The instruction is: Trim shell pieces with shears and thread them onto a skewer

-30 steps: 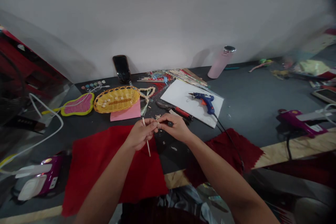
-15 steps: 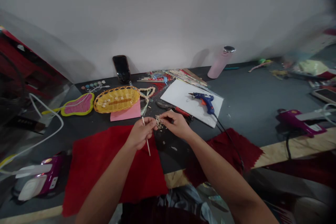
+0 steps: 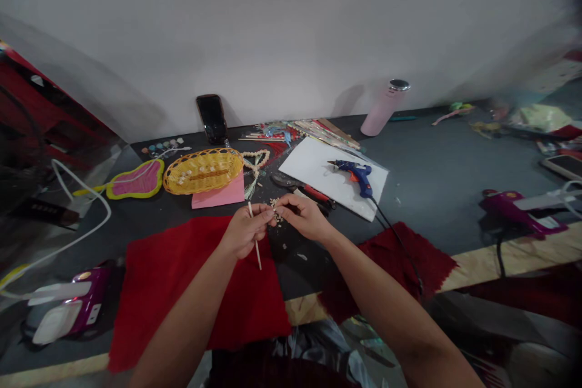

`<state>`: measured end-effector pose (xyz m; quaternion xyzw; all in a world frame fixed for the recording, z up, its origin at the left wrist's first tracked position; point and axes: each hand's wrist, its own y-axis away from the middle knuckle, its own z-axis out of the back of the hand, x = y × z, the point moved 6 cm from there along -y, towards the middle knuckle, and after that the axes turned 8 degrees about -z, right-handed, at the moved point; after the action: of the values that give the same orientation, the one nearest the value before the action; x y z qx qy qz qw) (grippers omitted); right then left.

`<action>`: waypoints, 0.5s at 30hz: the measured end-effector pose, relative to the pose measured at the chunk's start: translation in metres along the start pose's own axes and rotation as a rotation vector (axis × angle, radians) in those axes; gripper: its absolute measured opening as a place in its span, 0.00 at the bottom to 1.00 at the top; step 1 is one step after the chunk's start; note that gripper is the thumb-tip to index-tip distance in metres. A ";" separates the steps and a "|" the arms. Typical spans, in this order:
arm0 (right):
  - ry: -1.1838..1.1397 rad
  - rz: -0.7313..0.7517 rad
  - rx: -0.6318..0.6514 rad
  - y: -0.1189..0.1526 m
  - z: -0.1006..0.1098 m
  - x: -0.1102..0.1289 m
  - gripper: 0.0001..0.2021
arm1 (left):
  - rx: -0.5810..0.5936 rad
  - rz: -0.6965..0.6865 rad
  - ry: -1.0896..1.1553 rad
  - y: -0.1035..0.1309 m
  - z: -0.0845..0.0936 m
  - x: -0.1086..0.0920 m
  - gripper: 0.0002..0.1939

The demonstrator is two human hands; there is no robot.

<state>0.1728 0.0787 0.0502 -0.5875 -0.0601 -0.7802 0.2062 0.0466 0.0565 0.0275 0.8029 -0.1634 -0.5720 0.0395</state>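
A thin pale stick (image 3: 258, 251) passes through my left hand (image 3: 248, 229), whose fingers are closed on it above the red cloth (image 3: 177, 279). Thumb and forefinger of my right hand (image 3: 302, 216) are pinched together close to the left fingertips; anything between them is too small to name. Small pale pieces (image 3: 278, 218) lie on the dark table (image 3: 295, 279) just below and between the fingertips. Behind my hands are pliers with red handles (image 3: 318, 194) and a yellow wicker basket (image 3: 204, 173) holding a few small pale pieces.
A blue glue gun (image 3: 357, 176) rests on a white board (image 3: 309, 160), its cord running over dark red cloth (image 3: 409, 254). A phone (image 3: 212, 118) and pink bottle (image 3: 384, 109) stand near the wall. Purple power strips (image 3: 91, 297) sit left and right.
My hands have come slightly closer together, their fingertips now nearly meeting over the small pieces. The stick remains in my left hand.
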 end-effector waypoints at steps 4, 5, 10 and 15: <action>-0.032 0.017 0.012 0.001 -0.001 0.003 0.09 | -0.006 -0.006 -0.016 0.000 0.000 0.000 0.12; -0.041 0.018 0.014 0.001 -0.002 0.003 0.09 | -0.007 -0.006 -0.016 0.001 0.000 -0.001 0.11; -0.085 -0.020 0.017 0.001 -0.002 -0.001 0.09 | -0.015 -0.008 0.065 0.001 -0.001 -0.004 0.08; -0.157 -0.092 0.001 0.001 0.000 -0.006 0.10 | -0.077 -0.142 0.201 -0.001 0.004 -0.012 0.22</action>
<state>0.1746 0.0792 0.0445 -0.6433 -0.1035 -0.7403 0.1654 0.0398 0.0620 0.0371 0.8635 -0.0790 -0.4960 0.0458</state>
